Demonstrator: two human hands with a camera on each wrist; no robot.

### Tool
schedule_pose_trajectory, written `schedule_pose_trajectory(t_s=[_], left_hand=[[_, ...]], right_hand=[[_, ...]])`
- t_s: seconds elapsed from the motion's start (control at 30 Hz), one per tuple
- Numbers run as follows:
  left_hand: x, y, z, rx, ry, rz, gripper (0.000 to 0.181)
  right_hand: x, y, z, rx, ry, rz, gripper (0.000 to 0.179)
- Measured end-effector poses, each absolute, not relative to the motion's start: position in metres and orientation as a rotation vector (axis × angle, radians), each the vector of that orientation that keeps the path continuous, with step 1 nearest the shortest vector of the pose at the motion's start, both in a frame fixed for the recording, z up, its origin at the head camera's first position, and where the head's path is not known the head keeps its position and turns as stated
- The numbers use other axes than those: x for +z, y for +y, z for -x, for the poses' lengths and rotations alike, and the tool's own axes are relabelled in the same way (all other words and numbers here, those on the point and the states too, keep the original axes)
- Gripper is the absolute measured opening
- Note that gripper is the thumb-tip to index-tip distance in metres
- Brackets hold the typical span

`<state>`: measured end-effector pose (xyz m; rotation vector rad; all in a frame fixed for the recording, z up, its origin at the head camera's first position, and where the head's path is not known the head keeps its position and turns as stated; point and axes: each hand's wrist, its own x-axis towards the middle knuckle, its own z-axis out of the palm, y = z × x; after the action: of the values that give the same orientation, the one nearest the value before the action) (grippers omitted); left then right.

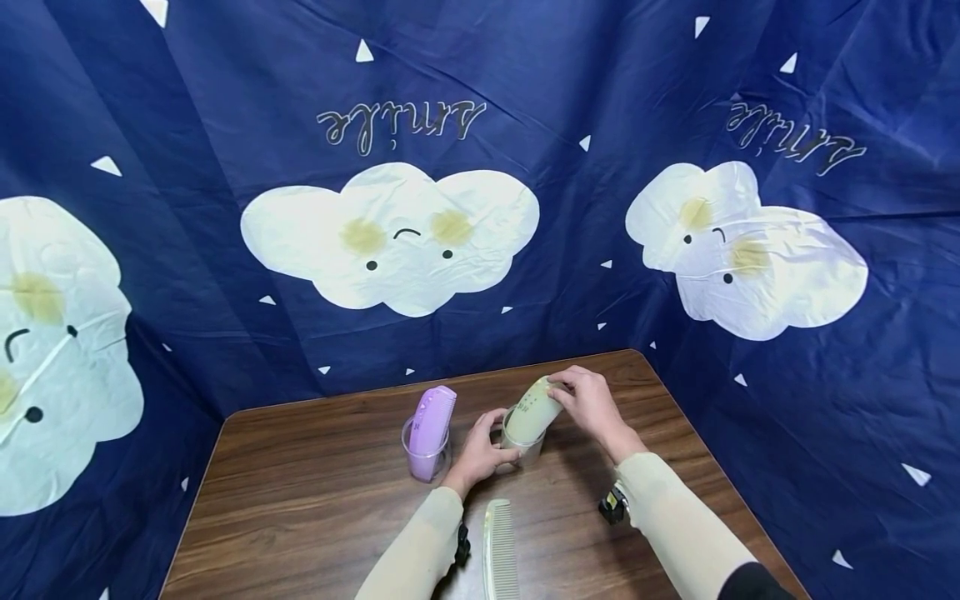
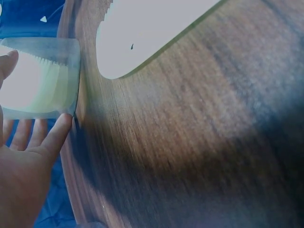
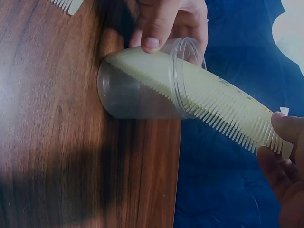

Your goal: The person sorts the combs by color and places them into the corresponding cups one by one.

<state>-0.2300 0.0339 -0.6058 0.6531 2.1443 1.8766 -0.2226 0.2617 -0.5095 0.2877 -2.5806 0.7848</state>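
Note:
My left hand [image 1: 480,450] holds a clear plastic cup [image 3: 126,102], thumb on one side and fingers round the other. Inside the cup, a pale yellow comb [image 1: 534,410] leans toward the right, its lower end at the bottom. The upper end of that comb sticks out past the rim, where my right hand [image 1: 590,406] pinches it between thumb and fingers. In the right wrist view the comb's teeth [image 3: 223,114] run along one edge. Small dark marks show on its face, too small to read.
Left of my left hand, a purple comb [image 1: 432,421] leans in a second clear cup [image 1: 442,461]. Another pale comb [image 1: 500,546] lies flat on the wooden table [image 1: 300,500] between my forearms. Dark blue cloth [image 1: 570,275] with white clouds hangs behind the table.

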Motion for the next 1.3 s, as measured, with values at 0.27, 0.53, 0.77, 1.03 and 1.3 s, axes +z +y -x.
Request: schedule_pose_trajectory(t_s=[0.27,0.53,0.77,1.03,1.3], left_hand=[[-0.603,0.034,0.23,1.875,2.144,-0.652,0.07],[-0.606,0.035,0.231,1.875,2.158,-0.658,0.071],[-0.632,0.041,0.241,1.878,2.187,-0.639,0.074],[-0.645,0.042,0.248,1.86,2.222,-0.603,0.072],[-0.635,0.042,0.242,1.876,2.216,-0.649,0.072]], right_hand=[[-0.511,0.265,0.223,0.824,-2.562,-0.282,0.021],[-0.512,0.271,0.224,0.771,-2.592,-0.242,0.021],[-0.517,0.274,0.221,0.802,-2.563,-0.228,0.021],[-0.511,0.276,0.21,0.852,-2.464,-0.254,0.021],[-0.506,0.28,0.201,0.895,-2.465,-0.328,0.025]])
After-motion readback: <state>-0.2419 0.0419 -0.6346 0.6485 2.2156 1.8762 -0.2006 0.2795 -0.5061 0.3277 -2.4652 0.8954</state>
